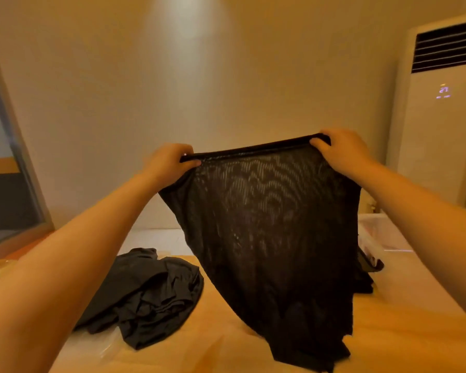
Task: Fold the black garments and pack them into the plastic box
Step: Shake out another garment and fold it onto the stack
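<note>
A black garment hangs spread out in mid-air above the desk. It is thin and sheer, and the pale wall shows through its ribbed weave in wavy bands near the top. Its upper hem is a darker rolled band pulled taut between the two hands and slanting a little upward to the right. From there the cloth narrows and drapes down, and its ragged lower end rests crumpled on the wooden desk near the front. The left hand pinches the left end of the hem, thumb toward the camera and fingers curled over the band. The right hand grips the right end the same way and sits slightly higher. Both bare forearms reach forward and up, well apart. A second heap of black garments lies bunched on the desk below the left forearm, apart from the held piece. The clear plastic box stands at the right, partly hidden behind the held garment and the right forearm. Dark cloth shows at its near edge, but whether it lies inside cannot be told.
</note>
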Available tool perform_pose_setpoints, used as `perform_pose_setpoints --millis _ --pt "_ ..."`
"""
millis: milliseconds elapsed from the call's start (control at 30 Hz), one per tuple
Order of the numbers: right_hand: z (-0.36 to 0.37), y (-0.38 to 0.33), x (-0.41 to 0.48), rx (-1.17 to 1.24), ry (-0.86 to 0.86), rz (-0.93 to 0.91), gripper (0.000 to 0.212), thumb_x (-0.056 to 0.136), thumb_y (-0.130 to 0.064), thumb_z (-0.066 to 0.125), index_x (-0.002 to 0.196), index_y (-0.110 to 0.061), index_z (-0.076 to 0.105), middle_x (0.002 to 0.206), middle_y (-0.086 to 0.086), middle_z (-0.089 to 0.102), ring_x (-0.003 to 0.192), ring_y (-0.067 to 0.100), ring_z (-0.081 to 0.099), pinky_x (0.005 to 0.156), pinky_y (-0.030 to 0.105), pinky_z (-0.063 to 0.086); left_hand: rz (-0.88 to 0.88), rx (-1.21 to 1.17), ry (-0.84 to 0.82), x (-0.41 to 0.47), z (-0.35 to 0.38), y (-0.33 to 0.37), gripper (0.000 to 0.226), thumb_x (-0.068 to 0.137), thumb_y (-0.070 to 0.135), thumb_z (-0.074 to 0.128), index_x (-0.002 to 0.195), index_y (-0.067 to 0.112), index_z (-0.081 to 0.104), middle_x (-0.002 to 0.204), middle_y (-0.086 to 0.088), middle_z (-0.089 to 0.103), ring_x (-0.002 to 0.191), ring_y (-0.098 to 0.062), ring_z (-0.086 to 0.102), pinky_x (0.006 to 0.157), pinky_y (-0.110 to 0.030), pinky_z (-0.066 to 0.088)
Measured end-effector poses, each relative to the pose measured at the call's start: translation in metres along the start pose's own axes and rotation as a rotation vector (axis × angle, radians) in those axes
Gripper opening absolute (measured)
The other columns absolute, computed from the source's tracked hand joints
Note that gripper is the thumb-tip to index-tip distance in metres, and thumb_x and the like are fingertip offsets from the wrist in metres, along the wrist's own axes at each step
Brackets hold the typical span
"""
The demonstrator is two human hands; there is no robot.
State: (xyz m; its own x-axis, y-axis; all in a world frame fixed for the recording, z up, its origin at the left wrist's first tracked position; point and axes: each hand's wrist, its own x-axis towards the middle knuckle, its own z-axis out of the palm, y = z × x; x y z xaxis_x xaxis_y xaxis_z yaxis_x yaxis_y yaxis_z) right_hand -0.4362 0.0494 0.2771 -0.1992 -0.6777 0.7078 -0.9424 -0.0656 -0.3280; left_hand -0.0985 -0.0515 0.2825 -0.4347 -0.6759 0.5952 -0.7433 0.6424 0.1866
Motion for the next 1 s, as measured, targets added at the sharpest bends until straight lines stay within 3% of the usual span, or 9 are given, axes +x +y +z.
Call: perform_pose_setpoints --millis 133,267,567,667,767,900,1000 --pt "-0.046 -0.018 0.026 -0.113 0.164 -0.066 0.036 0.101 -0.039 0.042 0.107 -0.009 0.061 0.101 0.017 0.064 0.090 0.035 0.058 0.065 0.037 0.041 0.061 0.107 0.167 0.025 -0.049 0.020 0.022 0.097 0.029 0.055 0.101 0.009 0.061 0.096 -0.013 0.061 0.090 -0.033 0.055 0.071 -0.037 0.039" --pt "-0.072 -0.029 0.034 -0.115 0.253 -0.065 0.035 0.100 -0.040 0.043 0.103 -0.010 0.061 0.099 0.017 0.064 0.089 0.035 0.058 0.065 0.036 0.038 0.082 0.096 0.244 0.036 -0.081 0.031 0.018 0.096 0.024 0.056 0.099 0.007 0.061 0.099 -0.016 0.063 0.091 -0.034 0.056 0.069 -0.037 0.039" --pt "-0.095 -0.040 0.031 -0.051 0.361 -0.037 0.035 0.099 -0.042 0.044 0.095 -0.013 0.063 0.096 0.013 0.064 0.087 0.030 0.057 0.063 0.034 0.036 -0.055 -0.067 0.401 0.027 -0.102 0.037 0.022 0.097 0.027 0.054 0.106 0.008 0.060 0.103 -0.015 0.061 0.084 -0.024 0.049 0.069 -0.034 0.037" --pt "-0.104 -0.048 0.033 0.062 0.460 -0.051 0.027 0.099 -0.042 0.044 0.085 -0.022 0.055 0.091 0.006 0.060 0.086 0.027 0.057 0.063 0.033 0.035 -0.031 -0.176 0.628 0.021 -0.108 0.048 0.020 0.099 0.022 0.050 0.107 0.006 0.059 0.096 -0.011 0.062 0.081 -0.022 0.053 0.066 -0.029 0.036" --pt "-0.115 -0.059 0.034 0.155 0.557 -0.056 0.034 0.099 -0.042 0.041 0.091 -0.013 0.059 0.092 0.003 0.063 0.087 0.023 0.058 0.067 0.040 0.044 0.056 -0.273 0.825 0.019 -0.112 0.066 0.018 0.099 0.015 0.044 0.106 0.002 0.055 0.086 -0.005 0.057 0.074 -0.018 0.050 0.059 -0.024 0.032" --pt "-0.114 -0.058 0.031 0.090 0.604 -0.087 0.036 0.101 -0.041 0.036 0.101 -0.013 0.059 0.096 0.005 0.064 0.085 0.024 0.058 0.070 0.045 0.048 0.067 -0.273 0.862 0.021 -0.106 0.071 0.018 0.100 0.014 0.043 0.108 0.003 0.054 0.086 -0.003 0.056 0.074 -0.018 0.049 0.059 -0.021 0.029" --pt "-0.094 -0.037 0.034 0.056 0.521 -0.057 0.035 0.100 -0.043 0.037 0.102 -0.017 0.060 0.095 0.008 0.066 0.086 0.028 0.060 0.070 0.046 0.049 0.069 -0.197 0.721 0.028 -0.088 0.055 0.016 0.100 0.019 0.046 0.104 0.007 0.055 0.083 -0.005 0.057 0.071 -0.022 0.051 0.058 -0.033 0.035"
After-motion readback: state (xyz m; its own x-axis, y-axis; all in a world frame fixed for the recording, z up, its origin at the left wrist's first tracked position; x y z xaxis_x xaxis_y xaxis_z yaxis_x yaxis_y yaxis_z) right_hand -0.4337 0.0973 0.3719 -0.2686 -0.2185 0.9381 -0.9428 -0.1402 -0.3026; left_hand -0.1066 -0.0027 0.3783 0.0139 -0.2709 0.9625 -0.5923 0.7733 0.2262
